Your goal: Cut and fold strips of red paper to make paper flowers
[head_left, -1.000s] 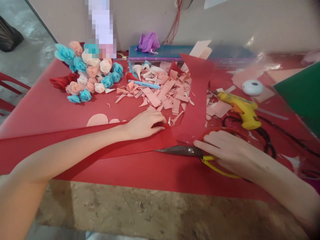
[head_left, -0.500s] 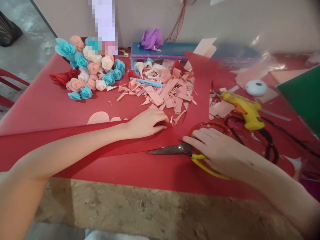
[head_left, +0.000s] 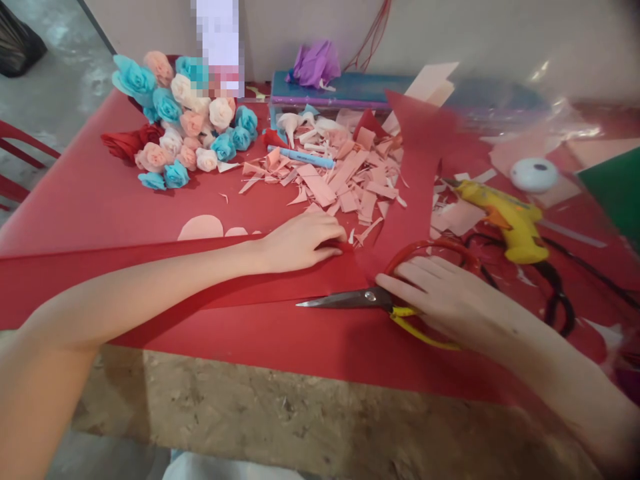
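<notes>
A plain grey wall stands behind the bench, with thin red strings hanging against it. Left of the bench lies a grey floor, patchy with pale shine, where a black bag sits beyond a red chair, partly in view. A mottled brown strip borders the bench's near edge. Light leaves a soft sheen on the bench's left end.
</notes>
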`<state>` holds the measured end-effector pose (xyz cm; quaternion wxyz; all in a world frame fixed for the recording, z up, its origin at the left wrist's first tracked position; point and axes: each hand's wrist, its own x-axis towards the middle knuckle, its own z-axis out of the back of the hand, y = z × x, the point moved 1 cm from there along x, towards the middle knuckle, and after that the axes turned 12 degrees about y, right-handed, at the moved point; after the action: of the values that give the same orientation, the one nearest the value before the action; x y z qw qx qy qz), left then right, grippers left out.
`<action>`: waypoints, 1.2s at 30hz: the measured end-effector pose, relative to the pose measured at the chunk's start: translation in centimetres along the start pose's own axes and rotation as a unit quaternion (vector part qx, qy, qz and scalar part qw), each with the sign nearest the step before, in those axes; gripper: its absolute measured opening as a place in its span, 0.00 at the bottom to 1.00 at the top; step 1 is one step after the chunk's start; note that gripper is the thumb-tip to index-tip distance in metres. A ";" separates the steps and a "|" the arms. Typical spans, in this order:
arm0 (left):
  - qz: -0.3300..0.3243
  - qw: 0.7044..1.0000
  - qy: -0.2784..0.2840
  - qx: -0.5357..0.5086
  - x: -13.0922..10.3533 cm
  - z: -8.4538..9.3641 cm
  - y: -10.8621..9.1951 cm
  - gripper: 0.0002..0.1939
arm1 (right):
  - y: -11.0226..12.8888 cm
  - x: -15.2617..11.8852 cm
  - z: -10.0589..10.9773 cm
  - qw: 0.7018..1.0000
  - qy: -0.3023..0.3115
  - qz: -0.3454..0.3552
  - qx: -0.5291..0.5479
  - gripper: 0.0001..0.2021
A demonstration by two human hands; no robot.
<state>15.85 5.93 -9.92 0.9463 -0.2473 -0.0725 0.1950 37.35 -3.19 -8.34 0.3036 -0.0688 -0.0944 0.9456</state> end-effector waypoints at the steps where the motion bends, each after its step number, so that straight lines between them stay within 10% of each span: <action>1: 0.000 1.000 0.001 0.000 0.0 0.0 0.0 0.02 | 0.0 -0.2 -0.1 1.000 0.001 0.001 -0.001 0.16; 36: -0.001 1.000 0.003 -0.006 0.0 0.1 -0.3 0.03 | 3.5 2.1 2.5 0.997 0.060 -0.042 0.005 0.14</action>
<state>15.92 5.71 -9.69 0.9452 -0.2539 -0.0708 0.1927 33.27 -5.08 -6.86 0.3487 -0.1197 -0.0738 0.9266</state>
